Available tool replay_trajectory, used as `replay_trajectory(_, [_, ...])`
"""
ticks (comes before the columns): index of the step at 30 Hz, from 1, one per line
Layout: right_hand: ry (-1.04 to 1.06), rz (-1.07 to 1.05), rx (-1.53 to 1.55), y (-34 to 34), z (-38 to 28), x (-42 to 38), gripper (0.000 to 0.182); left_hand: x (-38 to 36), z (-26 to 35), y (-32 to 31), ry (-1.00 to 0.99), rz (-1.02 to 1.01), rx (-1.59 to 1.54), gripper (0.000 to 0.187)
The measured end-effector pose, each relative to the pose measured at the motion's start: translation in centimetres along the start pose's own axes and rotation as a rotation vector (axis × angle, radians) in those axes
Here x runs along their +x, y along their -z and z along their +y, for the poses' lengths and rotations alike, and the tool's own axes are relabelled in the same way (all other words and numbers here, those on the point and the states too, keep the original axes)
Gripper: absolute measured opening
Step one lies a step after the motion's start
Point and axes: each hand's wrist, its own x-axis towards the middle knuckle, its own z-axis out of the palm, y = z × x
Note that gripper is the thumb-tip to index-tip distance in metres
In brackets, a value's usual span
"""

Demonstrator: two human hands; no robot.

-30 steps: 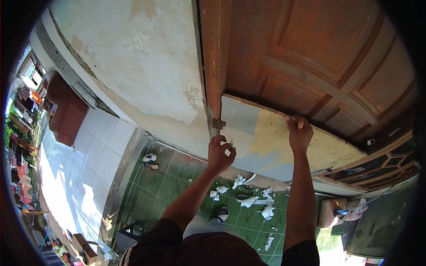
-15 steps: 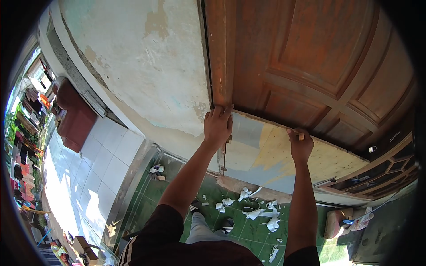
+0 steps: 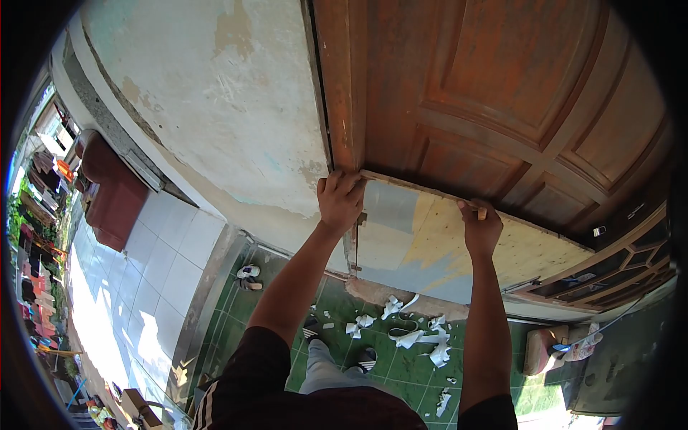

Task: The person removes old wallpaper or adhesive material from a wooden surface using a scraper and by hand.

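Observation:
A low plywood panel (image 3: 444, 247), painted partly grey and partly yellowish, stands across the bottom of a brown wooden door (image 3: 502, 79). Rusty hinges (image 3: 361, 218) show along its left edge. My left hand (image 3: 341, 203) is closed at the panel's upper left corner, fingers against the brown door frame (image 3: 344, 107). My right hand (image 3: 481, 228) pinches the panel's top edge farther right, thumb and bent fingers at the rim. A small tan spot shows among its fingers; I cannot make out whether it is an object.
White curled scraps (image 3: 408, 337) litter the green tiled floor (image 3: 315, 362) by my sandalled feet. A pair of shoes (image 3: 249, 277) lies near the peeling wall (image 3: 215, 115). Left are a maroon sofa (image 3: 115, 204) and white tiles (image 3: 179, 240). A slatted wooden frame (image 3: 609, 269) stands right.
The view has shifted slightly, so the door and panel appear a little farther left. Both hands keep nearly the same places on the panel and frame.

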Motion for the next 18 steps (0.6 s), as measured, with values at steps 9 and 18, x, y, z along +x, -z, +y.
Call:
replay_trajectory(9, [-0.044,-0.020,-0.007,0.2,-0.4,0.0,0.042,-3.8,3.9,-0.2,0.213,-0.075,-0.137,0.008])
replay_trajectory(18, [-0.025,-0.012,-0.007,0.2,-0.7,0.0,0.041,-3.8,4.8,0.5,0.258,-0.147,-0.304,0.008])
